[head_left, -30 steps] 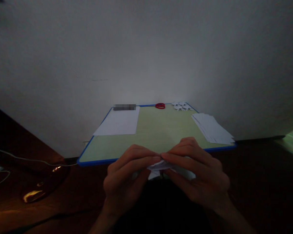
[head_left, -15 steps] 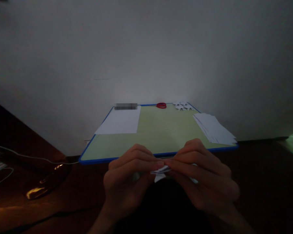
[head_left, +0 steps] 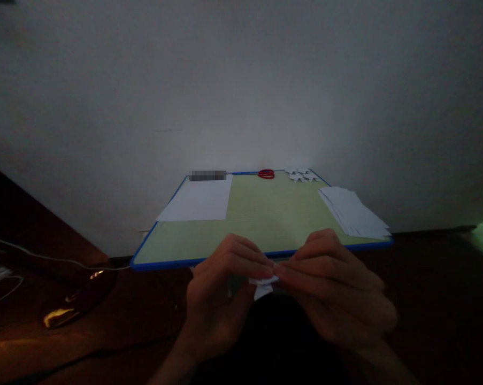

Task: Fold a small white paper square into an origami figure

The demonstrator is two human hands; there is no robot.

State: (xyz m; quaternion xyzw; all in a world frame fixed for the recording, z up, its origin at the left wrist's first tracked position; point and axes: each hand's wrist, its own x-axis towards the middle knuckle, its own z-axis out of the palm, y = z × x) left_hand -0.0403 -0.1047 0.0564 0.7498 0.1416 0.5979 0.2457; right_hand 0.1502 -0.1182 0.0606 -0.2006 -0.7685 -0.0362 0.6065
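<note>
Between my two hands, just in front of the table's near edge, is a small folded white paper (head_left: 263, 290). My left hand (head_left: 227, 291) pinches it from the left, fingers bent over the top and thumb beneath. From the other side my right hand (head_left: 337, 289) grips it, its fingertips meeting those of the left. Most of the folded paper is hidden behind my fingers; a pointed flap hangs below them.
The light green table (head_left: 273, 214) has a blue rim and stands against a wall. On it lie a white sheet (head_left: 201, 200), red-handled scissors (head_left: 266, 174), several small folded paper pieces (head_left: 301, 175) and a fanned stack of paper (head_left: 353, 213). A white cable (head_left: 64, 259) runs at left.
My left hand has shifted slightly right and turned a little. My right hand stays nearly in place, and less of the folded paper shows around its fingers.
</note>
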